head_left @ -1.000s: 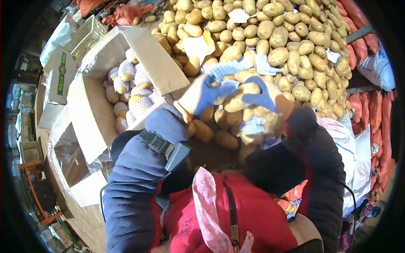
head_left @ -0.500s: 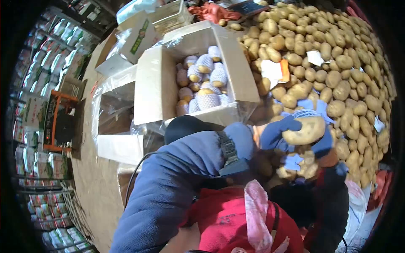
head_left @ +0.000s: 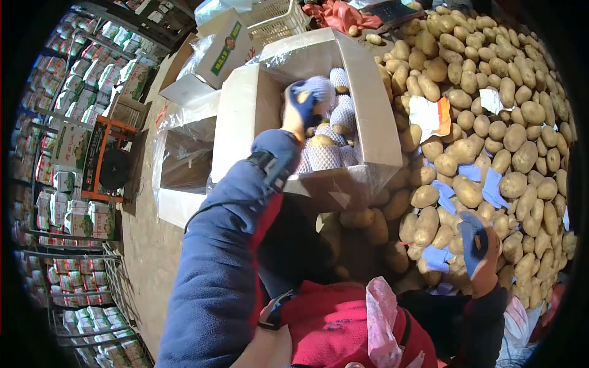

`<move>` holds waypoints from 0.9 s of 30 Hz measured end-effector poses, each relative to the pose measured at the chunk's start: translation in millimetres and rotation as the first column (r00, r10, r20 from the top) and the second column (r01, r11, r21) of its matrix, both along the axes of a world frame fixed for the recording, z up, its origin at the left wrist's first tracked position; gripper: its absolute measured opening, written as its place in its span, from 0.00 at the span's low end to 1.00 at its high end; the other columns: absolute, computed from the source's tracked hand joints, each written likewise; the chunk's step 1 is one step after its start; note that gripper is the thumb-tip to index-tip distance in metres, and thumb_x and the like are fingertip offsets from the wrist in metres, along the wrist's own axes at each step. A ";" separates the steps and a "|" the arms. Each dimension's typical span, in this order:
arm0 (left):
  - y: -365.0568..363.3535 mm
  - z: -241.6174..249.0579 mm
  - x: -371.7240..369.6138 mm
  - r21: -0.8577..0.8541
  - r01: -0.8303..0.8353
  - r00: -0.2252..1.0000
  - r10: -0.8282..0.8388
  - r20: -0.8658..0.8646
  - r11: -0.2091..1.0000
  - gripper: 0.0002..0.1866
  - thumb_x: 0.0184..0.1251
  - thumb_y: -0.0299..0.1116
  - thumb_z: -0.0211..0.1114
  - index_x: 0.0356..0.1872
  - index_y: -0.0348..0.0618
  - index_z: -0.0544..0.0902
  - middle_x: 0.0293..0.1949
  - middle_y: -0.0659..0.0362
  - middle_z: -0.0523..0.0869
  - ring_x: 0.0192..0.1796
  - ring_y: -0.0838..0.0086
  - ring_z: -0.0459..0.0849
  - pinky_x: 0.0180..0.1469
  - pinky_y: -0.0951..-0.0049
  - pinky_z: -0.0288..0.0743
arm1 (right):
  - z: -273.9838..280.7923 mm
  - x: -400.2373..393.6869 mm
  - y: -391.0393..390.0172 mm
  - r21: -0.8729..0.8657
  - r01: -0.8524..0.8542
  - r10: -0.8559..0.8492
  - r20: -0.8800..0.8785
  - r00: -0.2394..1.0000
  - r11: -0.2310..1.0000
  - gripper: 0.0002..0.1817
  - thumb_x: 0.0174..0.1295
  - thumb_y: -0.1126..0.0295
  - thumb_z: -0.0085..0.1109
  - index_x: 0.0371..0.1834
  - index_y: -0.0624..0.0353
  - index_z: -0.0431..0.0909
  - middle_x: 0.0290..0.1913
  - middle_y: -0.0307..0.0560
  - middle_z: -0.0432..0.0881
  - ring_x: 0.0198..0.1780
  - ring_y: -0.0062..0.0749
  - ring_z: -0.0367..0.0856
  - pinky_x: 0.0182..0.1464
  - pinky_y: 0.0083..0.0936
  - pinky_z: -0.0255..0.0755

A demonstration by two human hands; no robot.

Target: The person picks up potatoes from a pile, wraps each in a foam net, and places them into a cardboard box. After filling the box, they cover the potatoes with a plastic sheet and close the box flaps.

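Observation:
My left hand point(head_left: 300, 104), in a blue glove, is inside the open cardboard box point(head_left: 236, 122), closed round a potato in a white foam net point(head_left: 318, 91). Other net-wrapped potatoes point(head_left: 324, 156) lie below and beside it in the box. On the right, my right hand point(head_left: 478, 245), also gloved, is over the potato pile point(head_left: 521, 156). Its fingers are stretched out and hold nothing. Pieces of blue material point(head_left: 492, 189) lie among the potatoes near it.
A second open box with plastic lining point(head_left: 178, 205) stands left of the first. Behind are a box with a green label point(head_left: 215, 55), a plastic crate point(head_left: 279, 24) and red cloth point(head_left: 343, 15). An orange-framed device point(head_left: 110, 159) and stacked packages point(head_left: 76, 221) are at left.
My left hand has moved from the pile into the box with a net-wrapped potato. My right hand has let go of the potato and moved slightly down.

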State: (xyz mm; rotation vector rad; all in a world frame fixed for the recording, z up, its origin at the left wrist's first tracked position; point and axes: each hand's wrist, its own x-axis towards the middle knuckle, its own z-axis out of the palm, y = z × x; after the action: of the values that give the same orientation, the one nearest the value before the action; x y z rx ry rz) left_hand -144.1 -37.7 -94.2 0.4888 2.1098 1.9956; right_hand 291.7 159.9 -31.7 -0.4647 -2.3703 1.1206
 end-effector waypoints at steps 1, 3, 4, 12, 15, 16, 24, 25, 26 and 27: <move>-14.7 -12.9 -8.9 -0.099 -0.064 0.986 0.078 0.148 0.993 0.31 0.61 0.42 0.65 0.64 0.52 0.65 0.55 0.50 0.75 0.51 0.62 0.79 0.44 0.60 0.81 | -1.3 3.2 2.2 0.065 -0.023 0.017 0.087 0.996 0.998 0.17 0.58 0.78 0.64 0.52 0.63 0.76 0.48 0.53 0.82 0.46 0.44 0.82 0.47 0.30 0.76; -59.9 -97.0 -72.7 -0.670 -0.022 0.989 -0.082 -0.123 0.742 0.36 0.58 0.44 0.65 0.68 0.53 0.62 0.60 0.42 0.73 0.63 0.49 0.75 0.64 0.59 0.68 | -41.9 22.9 11.4 0.173 0.082 -0.092 0.050 0.995 0.981 0.18 0.57 0.76 0.66 0.52 0.62 0.76 0.46 0.51 0.82 0.47 0.43 0.82 0.48 0.34 0.75; -67.3 -108.0 -68.8 -0.897 -0.030 0.990 -0.113 -0.089 0.441 0.33 0.60 0.41 0.62 0.67 0.49 0.63 0.60 0.40 0.74 0.64 0.47 0.74 0.64 0.57 0.69 | -38.6 18.0 10.4 0.133 0.090 -0.113 0.171 0.979 0.987 0.17 0.58 0.75 0.66 0.50 0.62 0.77 0.45 0.51 0.82 0.48 0.42 0.81 0.49 0.35 0.75; -44.1 -64.6 -85.4 -0.962 -0.263 0.899 -0.343 -0.273 0.078 0.16 0.66 0.35 0.58 0.53 0.42 0.80 0.52 0.44 0.81 0.56 0.52 0.80 0.59 0.54 0.75 | -69.9 32.0 58.8 0.291 0.020 -0.142 0.405 0.903 0.957 0.20 0.65 0.75 0.41 0.60 0.64 0.72 0.54 0.61 0.78 0.57 0.51 0.76 0.62 0.37 0.67; 16.8 41.0 0.8 -0.317 0.306 0.856 -0.405 -0.322 0.898 0.19 0.68 0.32 0.59 0.56 0.33 0.77 0.54 0.52 0.82 0.56 0.67 0.79 0.62 0.68 0.70 | -96.9 38.8 81.8 0.347 -0.200 -0.055 0.604 0.795 0.916 0.15 0.62 0.70 0.53 0.50 0.62 0.77 0.46 0.60 0.81 0.49 0.53 0.79 0.52 0.40 0.72; 26.9 86.0 51.9 -0.254 0.372 0.802 -0.447 -0.396 0.893 0.18 0.69 0.31 0.59 0.57 0.34 0.77 0.55 0.54 0.81 0.56 0.70 0.79 0.62 0.71 0.69 | -102.2 34.4 68.4 0.330 -0.189 0.013 0.470 0.883 0.925 0.10 0.59 0.69 0.56 0.41 0.60 0.79 0.37 0.54 0.82 0.40 0.52 0.80 0.46 0.42 0.73; 61.9 97.4 209.1 0.049 0.642 0.766 -0.640 -0.062 0.765 0.12 0.70 0.24 0.55 0.50 0.35 0.80 0.47 0.57 0.83 0.52 0.76 0.80 0.56 0.77 0.72 | -210.9 45.8 -2.4 0.406 -0.664 -0.192 0.908 0.373 0.628 0.13 0.58 0.65 0.52 0.44 0.51 0.79 0.41 0.42 0.81 0.45 0.32 0.79 0.45 0.33 0.70; 68.9 90.5 209.2 0.120 0.667 0.743 -0.669 -0.031 0.735 0.10 0.69 0.22 0.57 0.48 0.36 0.81 0.44 0.62 0.84 0.47 0.81 0.80 0.52 0.81 0.73 | -205.8 41.1 -6.9 0.429 -0.665 -0.221 0.899 0.377 0.611 0.13 0.60 0.66 0.49 0.47 0.50 0.78 0.44 0.42 0.78 0.49 0.30 0.76 0.48 0.32 0.68; 73.6 90.1 208.6 0.102 0.686 0.726 -0.688 -0.024 0.720 0.10 0.69 0.23 0.57 0.47 0.36 0.81 0.42 0.63 0.84 0.46 0.81 0.80 0.52 0.81 0.73 | -261.1 66.8 8.3 0.613 -0.721 -0.334 0.787 0.519 0.324 0.15 0.61 0.64 0.49 0.49 0.50 0.76 0.47 0.42 0.76 0.51 0.30 0.73 0.49 0.31 0.66; 79.6 81.4 209.0 0.148 0.674 0.735 -0.677 -0.040 0.724 0.10 0.69 0.23 0.57 0.47 0.35 0.82 0.42 0.62 0.85 0.45 0.81 0.80 0.51 0.80 0.73 | -260.4 70.5 9.4 0.598 -0.693 -0.303 0.802 0.515 0.403 0.16 0.60 0.60 0.50 0.51 0.49 0.75 0.48 0.42 0.75 0.52 0.31 0.71 0.51 0.30 0.65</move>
State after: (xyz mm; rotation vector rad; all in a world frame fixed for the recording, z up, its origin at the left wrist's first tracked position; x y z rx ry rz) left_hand 64.9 41.9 -12.8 1.0843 1.4375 1.6899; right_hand 362.2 169.3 -292.1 -0.2307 -3.4693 -0.8045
